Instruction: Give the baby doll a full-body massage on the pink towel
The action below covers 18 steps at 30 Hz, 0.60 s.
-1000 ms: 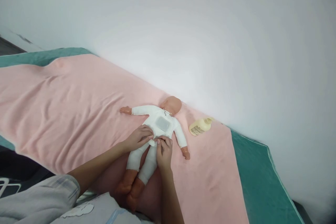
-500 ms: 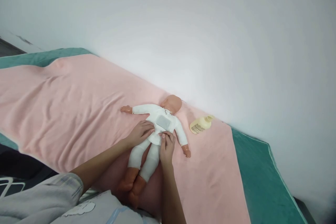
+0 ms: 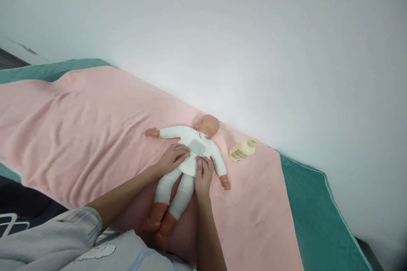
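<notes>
A baby doll (image 3: 190, 164) in a white long-sleeved top and white leggings lies on its back, its arms spread and its bare head turned aside. On its chest is a pale grey rectangular patch (image 3: 197, 147). My left hand (image 3: 173, 159) rests on one side of the doll's belly, fingers stretched toward the patch's lower corner. Across from it, my right hand (image 3: 204, 175) lies against the other side of the belly, thumb apart from the slightly bent fingers. Bare doll belly cloth shows between my thumbs. What lies beneath my fingertips is hidden.
A pale yellow bottle (image 3: 243, 151) lies tilted beside the doll's arm. Everything rests on a wrinkled pink blanket (image 3: 254, 220) over a green cover (image 3: 318, 207). A white wall (image 3: 254, 51) runs along the far edge. A dark object with white lines (image 3: 19, 203) is at lower left.
My left fingers have slid slightly inward over the doll's belly. My right fingers have shifted slightly outward, toward the doll's side. The doll and bottle stay in place.
</notes>
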Available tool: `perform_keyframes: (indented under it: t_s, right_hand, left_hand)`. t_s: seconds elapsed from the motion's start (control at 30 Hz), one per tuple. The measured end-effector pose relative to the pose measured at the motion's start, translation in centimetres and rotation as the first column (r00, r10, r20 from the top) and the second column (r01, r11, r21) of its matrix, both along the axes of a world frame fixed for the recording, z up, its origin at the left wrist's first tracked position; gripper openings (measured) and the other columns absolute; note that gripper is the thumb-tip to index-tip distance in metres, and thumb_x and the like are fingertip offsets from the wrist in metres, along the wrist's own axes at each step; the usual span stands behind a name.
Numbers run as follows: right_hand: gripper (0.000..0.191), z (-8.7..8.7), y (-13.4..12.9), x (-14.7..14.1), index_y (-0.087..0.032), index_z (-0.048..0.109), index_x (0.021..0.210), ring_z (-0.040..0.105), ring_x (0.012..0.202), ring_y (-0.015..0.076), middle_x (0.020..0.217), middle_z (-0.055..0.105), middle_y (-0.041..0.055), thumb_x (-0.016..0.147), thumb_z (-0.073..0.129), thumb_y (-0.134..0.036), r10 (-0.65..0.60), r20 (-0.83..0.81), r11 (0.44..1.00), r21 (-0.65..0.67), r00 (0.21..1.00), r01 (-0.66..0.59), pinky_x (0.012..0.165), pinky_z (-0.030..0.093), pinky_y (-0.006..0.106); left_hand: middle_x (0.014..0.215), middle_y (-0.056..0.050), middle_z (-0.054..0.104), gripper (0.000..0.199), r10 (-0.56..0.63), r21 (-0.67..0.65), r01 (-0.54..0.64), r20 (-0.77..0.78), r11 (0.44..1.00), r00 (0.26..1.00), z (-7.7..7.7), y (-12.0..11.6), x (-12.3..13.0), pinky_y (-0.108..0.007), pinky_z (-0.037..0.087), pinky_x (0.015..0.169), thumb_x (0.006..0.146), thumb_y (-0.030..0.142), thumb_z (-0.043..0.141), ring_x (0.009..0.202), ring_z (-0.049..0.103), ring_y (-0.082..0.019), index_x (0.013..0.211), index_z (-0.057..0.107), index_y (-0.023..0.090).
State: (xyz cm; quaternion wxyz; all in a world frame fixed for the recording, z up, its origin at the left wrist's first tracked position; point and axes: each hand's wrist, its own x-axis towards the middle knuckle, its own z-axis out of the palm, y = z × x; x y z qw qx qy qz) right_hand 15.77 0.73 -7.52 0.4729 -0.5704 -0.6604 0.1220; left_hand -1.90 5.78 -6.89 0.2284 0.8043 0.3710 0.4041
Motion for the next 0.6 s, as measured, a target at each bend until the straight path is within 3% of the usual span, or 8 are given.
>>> perform_keyframes:
  t_s: [0.2,0.37,0.5,0.6]
  right_hand:
    - [0.04,0.4,0.4,0.0,-0.019,0.07,0.102,0.054,0.102,0.0226,0.1,0.063,0.0089,0.098,0.035,-0.039,0.002,0.057,1.0,-0.015,0.998,-0.002,0.099,0.036,0.042]
    - [0.045,1.7,1.6,0.2,-0.016,0.069,0.097,0.055,0.099,0.0236,0.097,0.062,0.0107,0.099,0.031,-0.039,-0.047,0.003,0.999,-0.017,0.999,0.047,0.092,0.042,0.038]
    - [0.043,3.0,4.3,0.3,-0.015,0.066,0.1,0.053,0.1,0.0234,0.1,0.061,0.0115,0.099,0.03,-0.038,-0.09,0.063,0.996,-0.003,0.994,0.091,0.092,0.041,0.037]
    - [0.04,3.1,6.3,0.2,-0.015,0.066,0.098,0.052,0.099,0.0242,0.1,0.062,0.0123,0.098,0.031,-0.036,-0.095,0.111,0.995,-0.015,0.989,0.097,0.09,0.04,0.037]
  left_hand:
    - [0.099,-0.004,0.071,0.027,-0.025,-0.006,0.025,-0.065,1.0,0.998,0.8,0.4,0.1,-0.039,0.04,0.094,0.096,0.031,0.041,0.098,0.06,-0.021,0.094,0.066,0.019]
    - [0.085,-0.006,0.069,0.036,-0.043,0.021,0.045,-0.082,0.999,0.996,2.2,1.8,0.3,-0.036,0.044,0.085,0.098,0.033,0.037,0.084,0.061,-0.021,0.085,0.066,0.016]
    - [0.099,-0.007,0.068,0.033,0.016,0.051,-0.012,-0.072,0.999,0.997,3.0,3.9,1.6,-0.038,0.043,0.09,0.098,0.034,0.036,0.096,0.059,-0.023,0.094,0.065,0.017]
    - [0.102,-0.008,0.068,0.028,0.053,0.058,-0.047,-0.096,0.997,0.994,2.8,5.7,2.7,-0.04,0.043,0.092,0.096,0.034,0.04,0.101,0.058,-0.024,0.097,0.063,0.018]
